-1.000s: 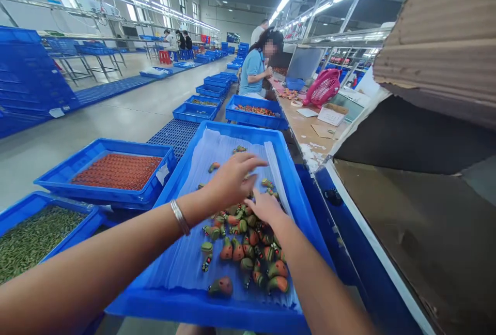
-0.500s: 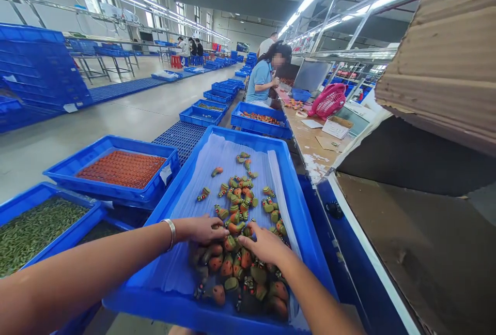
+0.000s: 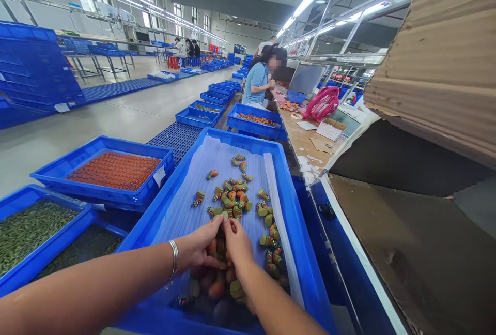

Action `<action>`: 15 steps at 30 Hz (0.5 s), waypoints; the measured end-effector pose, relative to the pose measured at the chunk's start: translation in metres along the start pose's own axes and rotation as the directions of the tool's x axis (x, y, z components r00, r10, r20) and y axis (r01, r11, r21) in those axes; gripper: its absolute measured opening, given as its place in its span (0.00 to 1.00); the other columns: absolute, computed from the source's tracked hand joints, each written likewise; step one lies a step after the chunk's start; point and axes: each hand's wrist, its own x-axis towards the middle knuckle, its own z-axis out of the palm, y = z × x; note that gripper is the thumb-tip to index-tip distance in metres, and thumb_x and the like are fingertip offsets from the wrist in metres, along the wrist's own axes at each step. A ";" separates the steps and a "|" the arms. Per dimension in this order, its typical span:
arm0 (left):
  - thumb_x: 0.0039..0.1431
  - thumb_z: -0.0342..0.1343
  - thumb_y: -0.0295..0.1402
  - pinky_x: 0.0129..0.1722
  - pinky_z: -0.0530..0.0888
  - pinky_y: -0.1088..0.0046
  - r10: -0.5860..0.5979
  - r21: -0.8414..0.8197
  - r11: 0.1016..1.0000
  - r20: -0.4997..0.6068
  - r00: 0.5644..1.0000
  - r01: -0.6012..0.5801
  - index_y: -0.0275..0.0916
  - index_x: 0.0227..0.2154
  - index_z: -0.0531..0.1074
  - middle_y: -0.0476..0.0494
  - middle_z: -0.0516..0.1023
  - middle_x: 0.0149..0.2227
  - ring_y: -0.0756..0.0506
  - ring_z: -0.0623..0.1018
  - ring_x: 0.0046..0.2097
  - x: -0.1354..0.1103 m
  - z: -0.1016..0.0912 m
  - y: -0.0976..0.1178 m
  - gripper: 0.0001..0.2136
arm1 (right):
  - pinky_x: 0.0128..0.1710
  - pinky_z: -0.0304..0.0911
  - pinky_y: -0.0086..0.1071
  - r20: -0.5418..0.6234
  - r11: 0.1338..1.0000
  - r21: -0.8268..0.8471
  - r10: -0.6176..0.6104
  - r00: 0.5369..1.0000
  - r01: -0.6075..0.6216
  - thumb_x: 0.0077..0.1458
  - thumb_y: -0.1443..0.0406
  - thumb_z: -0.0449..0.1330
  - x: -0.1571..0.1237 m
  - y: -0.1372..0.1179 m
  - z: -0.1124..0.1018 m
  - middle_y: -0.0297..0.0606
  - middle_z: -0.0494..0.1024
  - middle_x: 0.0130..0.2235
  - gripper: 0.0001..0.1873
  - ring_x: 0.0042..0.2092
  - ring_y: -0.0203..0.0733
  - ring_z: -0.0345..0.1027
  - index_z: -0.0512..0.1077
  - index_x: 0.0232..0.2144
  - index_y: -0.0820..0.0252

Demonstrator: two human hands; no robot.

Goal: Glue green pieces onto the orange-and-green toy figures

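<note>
The fingertips of my left fingers [image 3: 212,227] and right fingers [image 3: 232,234] meet over the near half of the blue tray [image 3: 299,231], bent downward with the figurines [image 3: 217,286] right under and between them; both hands are about equally near to these, the left coming in from the left side, the right from the right; my fingertips are close together, but whether they pinch a piece or merely fence some in I cannot tell, as my own knuckles cover the spot.

Just beyond my fingertips, toward the tray's far end, lies a loose cluster [image 3: 231,203]; to the right of my right wrist a string of pieces [image 3: 267,240] runs along the tray's right side, nearer to that hand than to the other; the pieces share no common long axis, lying turned every way; the orange one below my fingers seems to point its narrow end up at them, its fat end toward me, though it is blurred.

They look small and chunky, olive green with orange bodies, some with a rounded flat end and little red, white and black marks; beneath them is a pale, wrinkled liner [image 3: 189,190].
</note>
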 end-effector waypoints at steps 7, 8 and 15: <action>0.63 0.47 0.46 0.35 0.77 0.62 0.214 -0.121 0.972 0.086 0.973 -0.203 0.38 0.53 0.64 0.40 0.74 0.45 0.44 0.77 0.38 -0.038 0.055 0.043 0.21 | 0.45 0.65 0.39 -0.281 0.979 -0.003 -0.196 0.939 0.204 0.59 0.46 0.50 -0.029 -0.036 -0.071 0.37 0.77 0.41 0.25 0.43 0.41 0.71 0.70 0.44 0.57; 0.63 0.45 0.47 0.34 0.77 0.62 0.260 -0.126 0.962 0.151 0.954 -0.242 0.38 0.53 0.63 0.40 0.74 0.45 0.45 0.77 0.37 -0.042 0.076 0.054 0.22 | 0.46 0.65 0.38 -0.345 0.978 -0.022 -0.204 0.916 0.210 0.58 0.45 0.49 -0.034 -0.038 -0.096 0.37 0.77 0.43 0.26 0.44 0.41 0.71 0.70 0.46 0.56; 0.65 0.43 0.44 0.28 0.78 0.63 0.223 0.005 0.949 0.699 0.680 -0.316 0.36 0.50 0.67 0.42 0.77 0.38 0.47 0.77 0.28 -0.054 0.250 0.129 0.19 | 0.22 0.62 0.36 -0.782 0.972 -0.148 -0.001 0.623 -0.184 0.52 0.42 0.51 -0.084 -0.014 -0.313 0.53 0.76 0.46 0.33 0.26 0.42 0.71 0.67 0.52 0.55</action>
